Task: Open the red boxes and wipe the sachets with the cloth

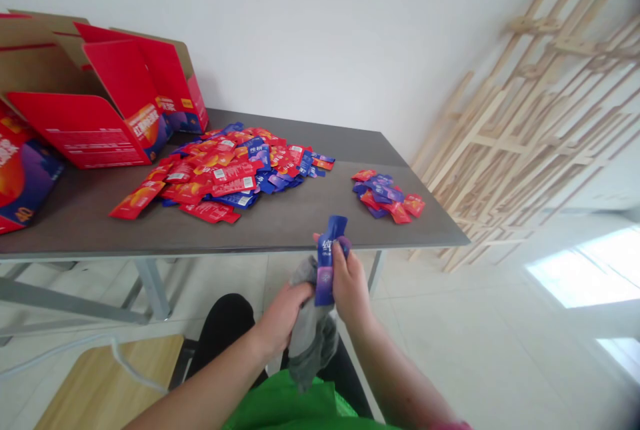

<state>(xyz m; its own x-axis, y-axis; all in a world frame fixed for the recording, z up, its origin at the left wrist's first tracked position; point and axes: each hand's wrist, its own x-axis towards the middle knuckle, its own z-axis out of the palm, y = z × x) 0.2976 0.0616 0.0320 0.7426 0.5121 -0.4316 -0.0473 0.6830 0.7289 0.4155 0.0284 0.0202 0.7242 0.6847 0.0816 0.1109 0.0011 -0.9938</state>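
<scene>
My right hand [351,283] is closed on a blue and purple sachet [325,277], held upright just off the table's front edge. Bunched in my left hand [283,315] is a grey cloth [306,340], which hangs down over my lap. The cloth meets the lower left side of the sachet. Beyond my hands, a large heap of red and blue sachets [225,173] spreads over the table. A smaller pile of the same sachets [383,195] lies to the right, near the table's right end.
Open red cardboard boxes [75,123] stand at the table's left. The dark grey table [280,227] backs onto a white wall. Wooden easels [520,123] lean at the right. A wooden stool [115,383] and a white cable [127,367] are at lower left.
</scene>
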